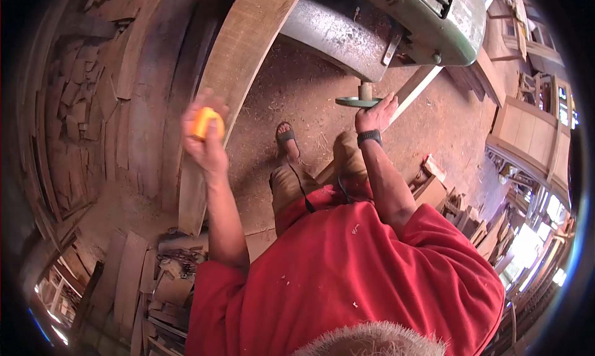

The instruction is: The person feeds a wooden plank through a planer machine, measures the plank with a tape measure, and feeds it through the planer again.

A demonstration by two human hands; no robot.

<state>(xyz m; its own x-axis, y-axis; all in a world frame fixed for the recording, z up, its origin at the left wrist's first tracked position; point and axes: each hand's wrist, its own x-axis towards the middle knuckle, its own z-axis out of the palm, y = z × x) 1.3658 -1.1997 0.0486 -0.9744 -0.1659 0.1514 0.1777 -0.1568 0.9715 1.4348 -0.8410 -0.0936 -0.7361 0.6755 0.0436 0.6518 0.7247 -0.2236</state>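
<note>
My left hand is closed around a small yellow-orange object that looks like a tape measure. Motion blurs its fingers. It is held above a long wooden plank, close to the plank's edge. On the other side, my right hand, with a dark watch on the wrist, grips the rim of a green handwheel. That wheel sits on a short shaft under a green-grey machine with a worn metal body. Part of the wheel is hidden behind the hand.
Stacked boards and offcuts line the left side. A pale strip of wood runs beneath the machine. Wooden panels stand at right, with scrap wood near my right elbow. Sawdust covers the floor.
</note>
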